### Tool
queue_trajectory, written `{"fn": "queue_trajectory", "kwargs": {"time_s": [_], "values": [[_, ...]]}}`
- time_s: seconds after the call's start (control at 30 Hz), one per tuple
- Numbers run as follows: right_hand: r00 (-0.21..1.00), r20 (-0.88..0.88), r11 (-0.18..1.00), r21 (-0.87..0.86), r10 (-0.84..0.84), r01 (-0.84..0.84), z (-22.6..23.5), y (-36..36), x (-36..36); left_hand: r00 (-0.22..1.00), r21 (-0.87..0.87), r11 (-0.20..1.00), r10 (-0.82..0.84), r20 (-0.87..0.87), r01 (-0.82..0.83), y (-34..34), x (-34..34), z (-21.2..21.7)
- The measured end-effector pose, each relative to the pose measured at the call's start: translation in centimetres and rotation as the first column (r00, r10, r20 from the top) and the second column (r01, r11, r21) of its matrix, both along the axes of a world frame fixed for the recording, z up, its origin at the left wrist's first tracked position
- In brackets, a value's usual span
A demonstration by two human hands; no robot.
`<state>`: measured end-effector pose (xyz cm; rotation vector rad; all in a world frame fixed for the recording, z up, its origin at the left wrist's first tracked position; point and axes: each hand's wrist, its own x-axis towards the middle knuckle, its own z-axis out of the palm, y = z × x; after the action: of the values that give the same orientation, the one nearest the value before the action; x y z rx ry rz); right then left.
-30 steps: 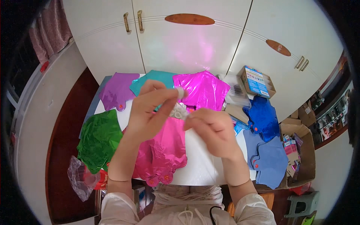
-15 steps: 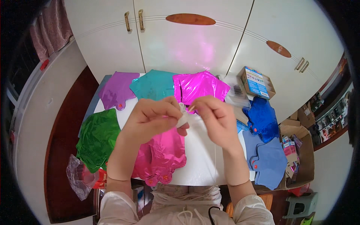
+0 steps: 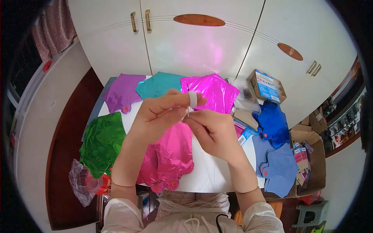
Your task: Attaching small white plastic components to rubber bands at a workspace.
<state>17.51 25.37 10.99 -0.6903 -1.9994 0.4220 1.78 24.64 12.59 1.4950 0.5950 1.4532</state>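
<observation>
My top (image 3: 171, 226): off-white, loose-fitting; L sleeve (image 3: 122, 215) & R sleeve (image 3: 261, 219) wide, creased, ending nr. the elbows, forearms bare beyond. At my front: pale cord (image 3: 191, 219), looped, & thin blk. cord (image 3: 218, 221), curved. Lower garment (image 3: 194, 200): pale, creased. White band (image 3: 193, 99) around one finger, L hand (image 3: 161, 114).

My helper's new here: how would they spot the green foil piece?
Find the white table before the cabinet. At the table's left edge, below the purple piece, lies the green foil piece. Its crinkled, deep green surface sets it apart.
</observation>
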Motion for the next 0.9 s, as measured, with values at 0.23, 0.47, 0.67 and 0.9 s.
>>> {"fn": "queue_trajectory", "kwargs": {"time_s": [0.23, 0.47, 0.67, 0.9], "values": [[0.989, -0.101, 0.994, 0.016, -0.106, 0.108, 0.9, 0.2, 0.8, 0.969, 0.162, 0.962, -0.197, -0.148, 0.22, 0.1, -2.0, -0.2], [0.986, -0.166, 0.999, 0.041, -0.025, 0.032, 1.1, -0.4, 0.7, 0.86, 0.398, 0.917, 0.231, -0.455, -0.036, 0.5, -1.9, 0.1], [0.999, -0.002, 0.999, 0.03, 0.032, -0.031, 0.6, 0.2, 0.7, 0.995, 0.089, 0.995, -0.034, -0.09, 0.042, -0.4, -0.3, 0.3], [0.99, -0.126, 0.997, -0.056, -0.063, 0.056, 0.9, 0.2, 0.8, 0.938, -0.025, 0.938, -0.346, -0.025, 0.346, -0.6, -1.8, 0.2]]}}
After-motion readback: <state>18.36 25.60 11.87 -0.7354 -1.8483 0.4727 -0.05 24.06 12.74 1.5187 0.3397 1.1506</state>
